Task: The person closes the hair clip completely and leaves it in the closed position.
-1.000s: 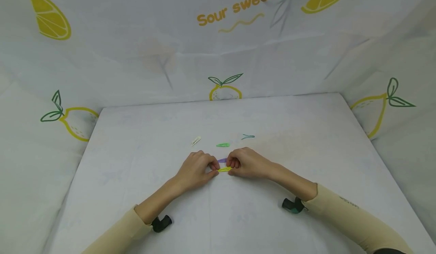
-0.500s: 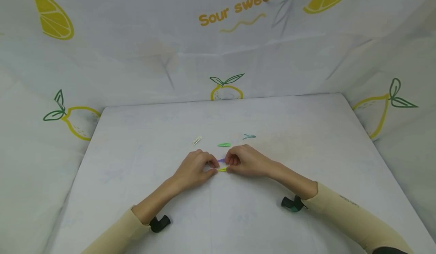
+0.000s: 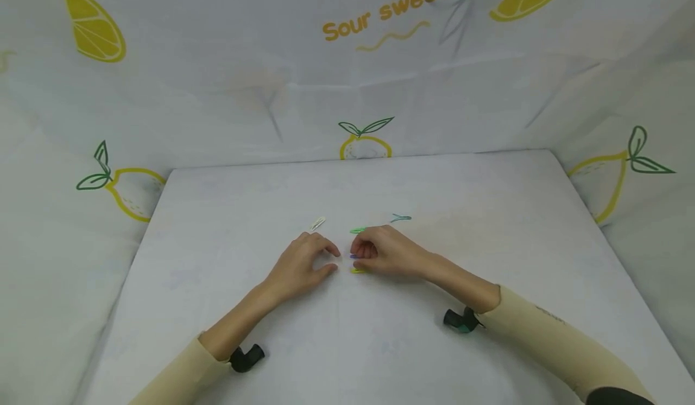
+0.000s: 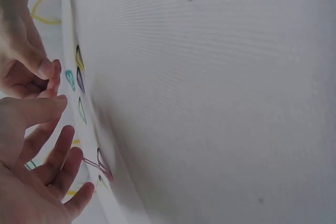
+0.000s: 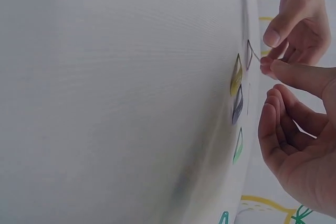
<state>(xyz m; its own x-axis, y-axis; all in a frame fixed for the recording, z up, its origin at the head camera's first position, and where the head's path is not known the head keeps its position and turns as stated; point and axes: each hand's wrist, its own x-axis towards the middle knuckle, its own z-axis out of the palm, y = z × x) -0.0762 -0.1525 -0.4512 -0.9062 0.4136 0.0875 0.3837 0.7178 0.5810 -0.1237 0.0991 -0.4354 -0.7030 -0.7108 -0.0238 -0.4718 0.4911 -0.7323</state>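
Presently, the person's left hand (image 3: 297,265) has thumb and fingers parted, holding nothing. Right hand (image 3: 390,252): loosely curled, thumb apart from index, nothing gripped. Yellow clip (image 5: 235,83) and purple clip (image 5: 237,111) lie on the table (image 3: 233,212) near it.

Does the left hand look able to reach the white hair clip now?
Likely yes: the left hand seems to hold nothing, the white hair clip lies on the table just beyond it, and the right hand is off to the side, leaving the way free.
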